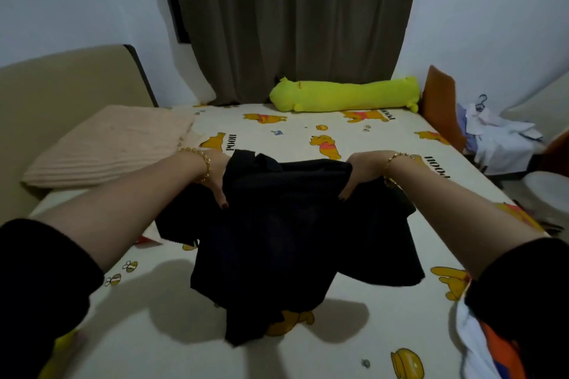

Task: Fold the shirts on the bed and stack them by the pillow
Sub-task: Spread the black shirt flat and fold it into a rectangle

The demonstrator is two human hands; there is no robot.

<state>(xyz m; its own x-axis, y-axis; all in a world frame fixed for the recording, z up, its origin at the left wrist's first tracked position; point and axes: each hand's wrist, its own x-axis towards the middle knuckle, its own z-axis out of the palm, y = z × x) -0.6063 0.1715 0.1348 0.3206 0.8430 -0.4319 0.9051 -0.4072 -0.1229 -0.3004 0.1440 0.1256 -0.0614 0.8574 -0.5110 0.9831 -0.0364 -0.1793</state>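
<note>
A black shirt (286, 234) hangs over the middle of the bed, held up by both hands at its top edge. My left hand (220, 178) grips the shirt's upper left part, fingers curled into the cloth. At the upper right part my right hand (358, 174) grips it the same way. The shirt's lower part drapes down and touches the printed sheet (308, 129). A peach ribbed pillow (107, 148) lies at the left by the headboard. No folded stack shows beside it.
A long yellow-green bolster (345, 94) lies along the far edge under the dark curtain. White and orange clothes (483, 344) sit at the lower right corner. A heap of pale garments (498, 135) lies off the bed's right side. A yellow item (61, 344) shows at lower left.
</note>
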